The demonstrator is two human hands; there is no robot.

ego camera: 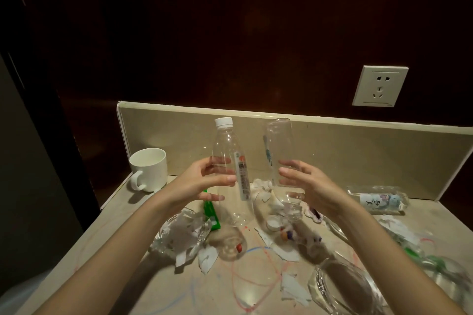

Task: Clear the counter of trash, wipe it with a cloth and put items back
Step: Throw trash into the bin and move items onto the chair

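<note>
Hands (pixel 204 181) (pixel 309 186) grip clear bottles (pixel 231 161) (pixel 280 151), labels unreadable.

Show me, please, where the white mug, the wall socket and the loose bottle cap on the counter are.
white mug (pixel 149 169), head view, on its outer wall.
wall socket (pixel 380 85), head view, middle of its faceplate.
loose bottle cap (pixel 273 222), head view, on its rim.

Head view looks forward and down, close over the counter (pixel 133 258).
</note>
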